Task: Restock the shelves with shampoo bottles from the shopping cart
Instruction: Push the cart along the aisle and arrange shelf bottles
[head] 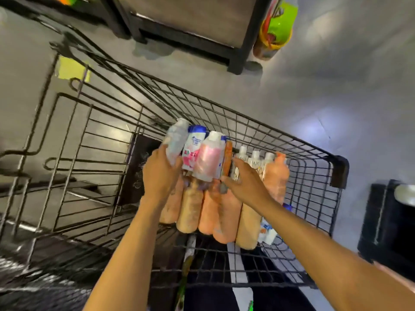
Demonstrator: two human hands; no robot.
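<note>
The person reaches with both arms into a black wire shopping cart (340, 170) that stands on a grey smooth floor (336, 75). Between the two hands a group of four shampoo bottles is held side by side, above the other goods in the cart. The left hand (160, 173) has its fingers curled around a pale whitish plastic bottle (177, 140) at the left end of the group. Next to it is a white bottle with a blue cap and a pink label (194, 144), then a pink translucent bottle with a white cap (208, 158), and at the right end a slim orange bottle (228, 158). The right hand (244, 182) grips this right end, fingers on the side and thumb below. The picture is a little blurred, so the small print is not readable.

Under the hands a row of peach-coloured plastic bottles (190, 209) lies on the bottom of the cart, touching one another. Just beside the right hand, three white-capped bottles (254, 158) and a peach bottle with an orange cap (277, 176) lean against the cart wall. A small white and blue bottle (267, 232) lies near the right forearm.

Beyond the cart there is a dark-framed shelf unit (190, 39), and beside it green and yellow plastic goods (278, 25).
</note>
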